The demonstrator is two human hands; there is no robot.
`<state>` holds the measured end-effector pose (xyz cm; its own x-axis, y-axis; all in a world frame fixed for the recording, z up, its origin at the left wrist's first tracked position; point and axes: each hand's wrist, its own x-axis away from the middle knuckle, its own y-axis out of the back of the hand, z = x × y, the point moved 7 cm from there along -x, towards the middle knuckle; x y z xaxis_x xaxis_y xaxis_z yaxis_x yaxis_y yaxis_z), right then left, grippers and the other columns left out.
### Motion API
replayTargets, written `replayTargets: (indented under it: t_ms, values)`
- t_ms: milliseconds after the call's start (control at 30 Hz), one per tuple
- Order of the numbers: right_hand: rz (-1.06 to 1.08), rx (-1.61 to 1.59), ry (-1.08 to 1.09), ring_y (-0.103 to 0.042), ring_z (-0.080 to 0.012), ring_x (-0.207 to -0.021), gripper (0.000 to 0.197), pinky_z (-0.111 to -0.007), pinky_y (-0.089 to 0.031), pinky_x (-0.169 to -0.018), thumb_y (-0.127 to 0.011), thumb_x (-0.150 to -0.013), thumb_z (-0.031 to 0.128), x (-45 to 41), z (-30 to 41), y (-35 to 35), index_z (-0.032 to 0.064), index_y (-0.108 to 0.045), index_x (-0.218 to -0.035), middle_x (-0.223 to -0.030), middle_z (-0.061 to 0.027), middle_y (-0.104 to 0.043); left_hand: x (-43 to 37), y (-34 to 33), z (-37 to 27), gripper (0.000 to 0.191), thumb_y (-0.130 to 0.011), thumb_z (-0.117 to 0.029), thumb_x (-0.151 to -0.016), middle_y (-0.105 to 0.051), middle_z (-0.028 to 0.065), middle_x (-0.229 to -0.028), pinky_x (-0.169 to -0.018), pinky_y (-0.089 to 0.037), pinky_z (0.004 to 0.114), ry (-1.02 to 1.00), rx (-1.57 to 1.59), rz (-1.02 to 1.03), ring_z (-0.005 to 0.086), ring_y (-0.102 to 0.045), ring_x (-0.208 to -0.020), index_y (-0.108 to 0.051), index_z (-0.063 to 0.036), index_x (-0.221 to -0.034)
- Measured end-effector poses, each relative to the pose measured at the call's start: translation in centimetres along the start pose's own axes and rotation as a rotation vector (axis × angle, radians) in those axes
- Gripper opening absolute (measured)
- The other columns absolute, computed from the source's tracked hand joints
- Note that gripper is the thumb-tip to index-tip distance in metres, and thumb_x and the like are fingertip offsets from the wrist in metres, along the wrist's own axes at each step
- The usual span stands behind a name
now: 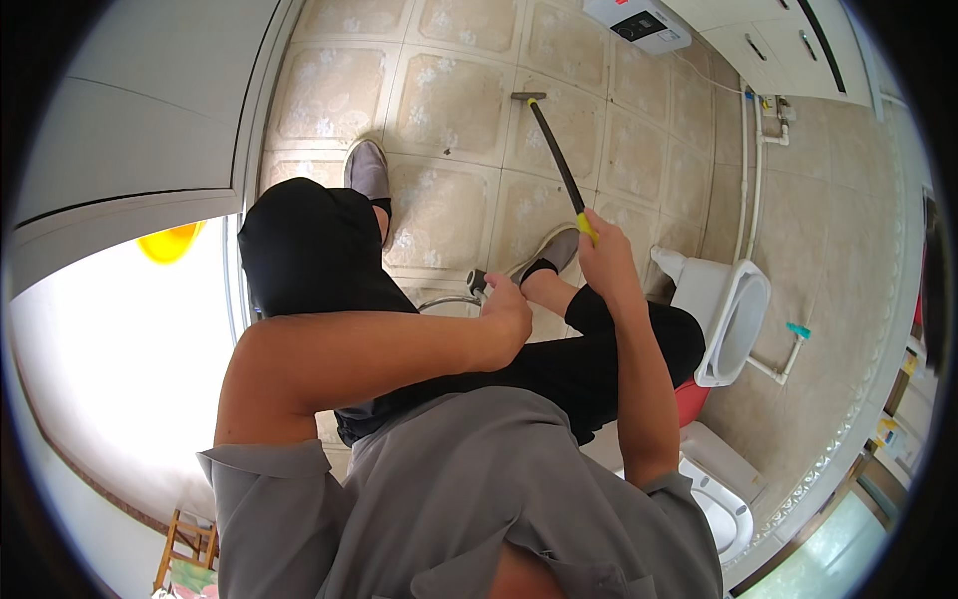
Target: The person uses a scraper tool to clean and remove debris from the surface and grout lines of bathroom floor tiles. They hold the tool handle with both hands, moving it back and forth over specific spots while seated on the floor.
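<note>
My right hand (pixel 608 251) grips the yellow end of a long-handled brush or scraper (pixel 557 153). Its dark handle slants away from me, and its narrow grey head rests on the beige tiled floor (pixel 449 105). My left hand (pixel 509 314) is closed around a shower head or sprayer (pixel 476 280), near my right shoe; my fingers partly cover it. A metal hose (pixel 447 300) curves leftward from beside that hand. A small dark speck lies on a tile between my feet and the brush head.
A white ceramic basin (pixel 737 322) stands at the right, with a toilet (pixel 715 502) below it. White pipes (pixel 751 172) run along the right wall. A white water heater (pixel 640 24) and a drawer cabinet (pixel 786 49) are at the upper right. A white door (pixel 142 112) is at the left.
</note>
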<state>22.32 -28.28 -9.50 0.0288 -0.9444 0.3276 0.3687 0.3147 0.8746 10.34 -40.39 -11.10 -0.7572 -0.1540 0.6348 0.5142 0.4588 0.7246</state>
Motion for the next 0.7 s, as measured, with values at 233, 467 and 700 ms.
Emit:
replayTargets:
  t_ms: [233, 467, 700]
  values:
    - [0.054, -0.001, -0.049, -0.064, -0.0423, -0.101, 0.041, -0.040, -0.050, -0.086, -0.054, -0.088, 0.010, 1.8, 0.1, 0.8, -0.0023, -0.059, -0.127, -0.106, -0.0315, -0.064, -0.6, -1.1, -0.2, 0.034, -0.065, -0.025, -0.086, -0.065, 0.0086, -0.122, -0.094, -0.043, 0.053, 0.047, 0.008, 0.010, 0.0304, -0.060, -0.113, -0.070, -0.0135, -0.118]
    - [-0.053, -0.053, -0.070, -0.063, -0.0445, -0.099, 0.041, -0.044, -0.050, -0.086, -0.051, -0.086, 0.010, -5.5, -1.5, 0.7, -0.0023, -0.060, -0.124, -0.103, -0.0326, -0.063, -0.7, -0.5, 0.4, 0.037, -0.067, -0.025, -0.085, -0.065, 0.0087, -0.123, -0.094, -0.044, 0.052, 0.064, 0.010, 0.017, 0.0296, -0.061, -0.113, -0.069, -0.0126, -0.119]
    - [0.009, -0.117, -0.072, -0.060, -0.0436, -0.107, 0.039, -0.043, -0.048, -0.091, -0.054, -0.087, 0.013, -2.9, -3.2, 1.1, -0.0018, -0.060, -0.123, -0.110, -0.0301, -0.063, -1.7, -0.3, 0.9, 0.044, -0.074, -0.025, -0.080, -0.065, 0.0071, -0.123, -0.093, -0.045, 0.051, 0.047, 0.099, 0.045, 0.0282, -0.061, -0.114, -0.068, -0.0133, -0.122]
